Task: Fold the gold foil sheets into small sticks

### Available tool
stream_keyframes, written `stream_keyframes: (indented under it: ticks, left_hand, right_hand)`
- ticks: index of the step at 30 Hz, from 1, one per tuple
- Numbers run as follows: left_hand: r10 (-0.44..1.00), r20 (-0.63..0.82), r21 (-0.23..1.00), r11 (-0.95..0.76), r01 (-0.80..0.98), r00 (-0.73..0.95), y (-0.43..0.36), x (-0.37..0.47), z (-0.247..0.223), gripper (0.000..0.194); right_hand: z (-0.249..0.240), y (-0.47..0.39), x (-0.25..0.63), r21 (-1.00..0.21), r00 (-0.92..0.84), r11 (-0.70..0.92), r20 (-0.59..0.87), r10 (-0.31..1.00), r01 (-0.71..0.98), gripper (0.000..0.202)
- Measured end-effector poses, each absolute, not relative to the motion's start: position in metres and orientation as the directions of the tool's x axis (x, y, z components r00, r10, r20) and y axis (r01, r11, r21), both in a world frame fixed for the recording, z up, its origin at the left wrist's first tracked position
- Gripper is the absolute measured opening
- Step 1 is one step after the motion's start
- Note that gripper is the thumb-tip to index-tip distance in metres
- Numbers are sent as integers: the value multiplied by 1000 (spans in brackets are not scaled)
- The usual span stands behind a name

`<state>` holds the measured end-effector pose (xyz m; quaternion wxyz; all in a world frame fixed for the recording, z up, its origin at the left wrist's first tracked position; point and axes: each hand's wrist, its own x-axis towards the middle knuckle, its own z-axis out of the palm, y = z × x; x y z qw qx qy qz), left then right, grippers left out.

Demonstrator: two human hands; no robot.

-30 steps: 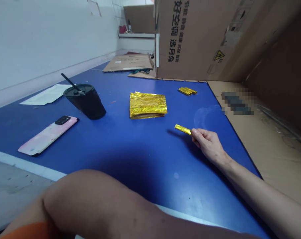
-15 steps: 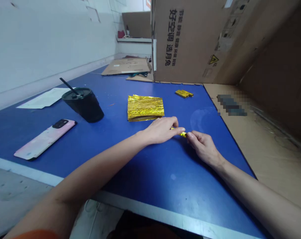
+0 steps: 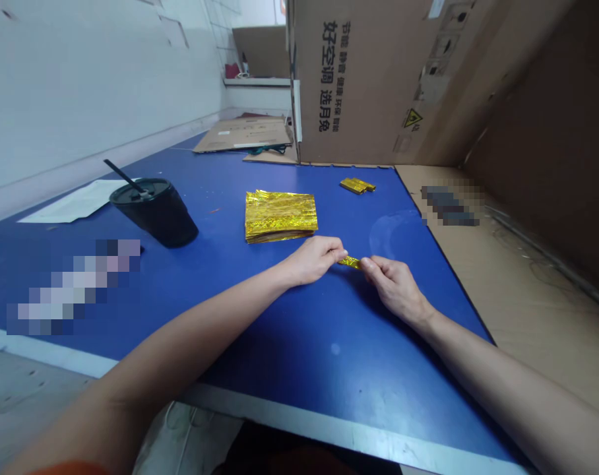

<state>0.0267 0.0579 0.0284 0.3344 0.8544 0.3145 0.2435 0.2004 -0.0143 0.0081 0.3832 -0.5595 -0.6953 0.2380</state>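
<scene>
Between my two hands a narrow folded strip of shiny gold foil is stretched just above the blue table. My left hand pinches its left end, with thumb and fingers pressed together. The right end is gripped by my right hand, thumb on top and fingers curled; both tips of the strip are hidden. Just beyond my left hand lies a stack of gold foil sheets. Farther back to the right, several small folded gold foil pieces rest together in a pile.
A dark cup with a straw stands on the left, near a pale sheet of paper. A blurred-out object lies at front left. Large cardboard panels wall off the back and right. Flattened cardboard lies at the rear.
My left hand's fingers have closed from a flatter pose into a pinch on the strip's left end, showing more of the foil. The whole view has shifted slightly.
</scene>
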Motion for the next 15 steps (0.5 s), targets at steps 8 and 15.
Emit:
stream_keyframes:
  ticks: [8, 15]
  left_hand:
    - [661, 120, 702, -584, 408, 741, 52, 29, 30, 24]
    - [608, 178, 720, -617, 319, 774, 46, 30, 31, 24]
  right_hand:
    - [13, -18, 202, -763, -66, 262, 277, 959, 591, 35]
    - [16, -20, 194, -851, -300, 173, 20, 954, 495, 36]
